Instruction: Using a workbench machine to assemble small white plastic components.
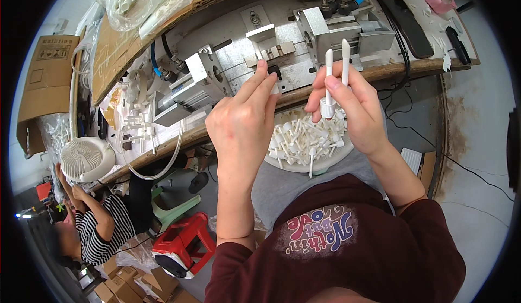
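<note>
My right hand (355, 102) is closed around two white plastic sticks held upright side by side. The nearer capped stick (329, 75) has a ribbed white cap (328, 108) at its lower end; the other stick (345, 58) has a tapered tip, its lower part hidden by my fingers. My left hand (241, 115) reaches to a small metal fixture (274, 52), index fingertip against its front edge. A bit of white shows beneath its bent fingers, and the thumb is mostly hidden. Below my hands, a round tub (296, 167) holds many white capped sticks.
Metal cylinder blocks flank the fixture, one left (198, 80) and one right (325, 31). A phone (406, 25) and a black pen (457, 45) lie at right. Left are a white fan (87, 159) and a cardboard box (49, 69). Another person in stripes (111, 229) sits lower left.
</note>
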A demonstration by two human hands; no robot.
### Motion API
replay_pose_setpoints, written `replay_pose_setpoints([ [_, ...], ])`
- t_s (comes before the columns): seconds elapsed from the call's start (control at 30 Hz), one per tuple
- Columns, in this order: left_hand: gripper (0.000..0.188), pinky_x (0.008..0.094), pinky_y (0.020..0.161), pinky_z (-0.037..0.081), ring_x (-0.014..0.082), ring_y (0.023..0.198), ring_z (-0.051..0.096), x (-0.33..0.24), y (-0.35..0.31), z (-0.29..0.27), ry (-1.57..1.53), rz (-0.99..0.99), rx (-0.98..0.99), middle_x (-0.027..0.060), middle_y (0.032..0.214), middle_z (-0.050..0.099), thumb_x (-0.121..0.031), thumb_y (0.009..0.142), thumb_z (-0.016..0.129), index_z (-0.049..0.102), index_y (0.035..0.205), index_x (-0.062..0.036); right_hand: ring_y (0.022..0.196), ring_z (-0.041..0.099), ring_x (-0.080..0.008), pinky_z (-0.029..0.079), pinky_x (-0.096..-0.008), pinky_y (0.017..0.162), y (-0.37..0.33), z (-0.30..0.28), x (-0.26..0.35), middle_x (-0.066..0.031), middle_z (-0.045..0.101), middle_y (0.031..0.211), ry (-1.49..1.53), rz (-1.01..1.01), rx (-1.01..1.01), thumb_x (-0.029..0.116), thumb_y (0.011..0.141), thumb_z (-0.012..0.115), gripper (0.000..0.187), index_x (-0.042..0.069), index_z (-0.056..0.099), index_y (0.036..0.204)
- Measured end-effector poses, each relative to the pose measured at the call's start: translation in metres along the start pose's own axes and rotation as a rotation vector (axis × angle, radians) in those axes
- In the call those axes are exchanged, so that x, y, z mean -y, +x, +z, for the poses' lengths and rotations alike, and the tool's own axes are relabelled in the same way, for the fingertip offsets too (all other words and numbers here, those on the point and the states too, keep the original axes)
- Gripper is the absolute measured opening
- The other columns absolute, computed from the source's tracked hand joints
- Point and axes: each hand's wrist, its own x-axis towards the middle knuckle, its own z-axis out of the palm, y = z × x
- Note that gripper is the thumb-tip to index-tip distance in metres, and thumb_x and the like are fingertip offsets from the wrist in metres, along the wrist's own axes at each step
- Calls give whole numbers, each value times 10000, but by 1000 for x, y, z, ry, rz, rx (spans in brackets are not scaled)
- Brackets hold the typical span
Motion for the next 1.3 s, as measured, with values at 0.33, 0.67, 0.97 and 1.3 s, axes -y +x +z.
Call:
replay_pose_setpoints([
  [0.33,349,275,627,548,160,664,673,-8,-3,-10,-328,59,3,97,1026,734,-84,687,854,749,1015,-35,655,447,0,359,-158,598,-7,0,9,57,519,792,51,146,-79,280,1060,467,257,67,587,980],
  [0.67,266,337,617,521,234,757,660,-15,-17,-11,-334,26,-138,78,930,635,9,753,777,696,1005,-19,599,358,-8,302,-183,530,7,11,-7,69,436,707,38,-1,-42,224,1074,434,245,50,604,1102],
  [0.97,199,298,596,520,203,682,685,-3,1,-1,96,98,-25,-9,1005,742,-157,765,782,719,949,-116,624,384,-43,322,-193,556,-6,4,0,5,466,753,243,93,66,228,1074,385,255,26,534,1028],
  [1.3,280,282,595,522,184,684,687,-2,6,-11,-61,75,46,26,1023,739,-108,723,814,725,988,-88,807,579,-70,479,-224,730,-7,10,4,-22,626,886,-139,-193,-136,97,993,572,193,-12,702,1084],
])
